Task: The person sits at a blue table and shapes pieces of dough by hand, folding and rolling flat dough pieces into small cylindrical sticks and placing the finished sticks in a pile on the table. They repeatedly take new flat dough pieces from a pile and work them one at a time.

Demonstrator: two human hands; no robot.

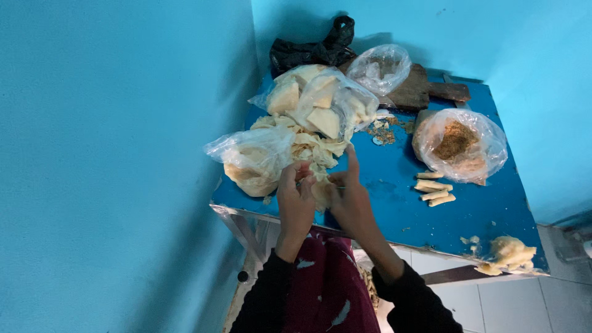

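Your left hand (296, 200) and right hand (348, 197) pinch a pale dough sheet (320, 185) together at the near edge of the blue surface (394, 209), just beside the wrapper pile (311, 148); four finished rolls (433, 189) lie to the right.

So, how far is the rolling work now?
Done: four small rolls lie on the blue table. In hand: the left hand and right hand pinch a pale sheet. Left: a heap of sheets and a bag of brown filling.
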